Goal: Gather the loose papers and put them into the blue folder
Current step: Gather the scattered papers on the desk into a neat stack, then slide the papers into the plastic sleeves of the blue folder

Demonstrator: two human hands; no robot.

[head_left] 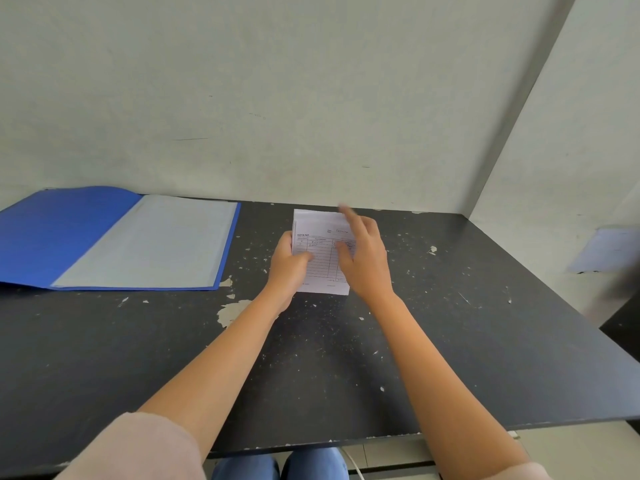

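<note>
**Papers in hand, folder waiting open**

You have the papers (320,268) together as one small stack, lifted just off the table (346,358) near the middle of its far edge. Your left hand (289,268) grips the stack's left side, with the thumb curled over the front sheet. Your right hand (363,258) lies over the stack's right side with its fingers mostly straight and gripping nothing. One finger is raised and blurred, so I cannot tell whether it touches the top edge.

The gathering looks mostly done, since no other sheet shows on the tabletop. A pale patch (609,249) sits beyond the table's right edge, too blurred to say whether it is paper.

The blue folder (62,237) lies open flat at the far left corner, well apart from the stack. Its cover is folded out to the left and a pale inner leaf (152,240) faces up. Nothing from the stack is in it yet. What I judge remains is to square the sheets, carry them left, lay them inside and perhaps close the cover.

The top sheet is a printed form with a ruled table. "NOTA NO." reads at its upper left. The handwriting at the upper right and in the first rows is too small to read, as are the column headings and the print along the bottom.
</note>
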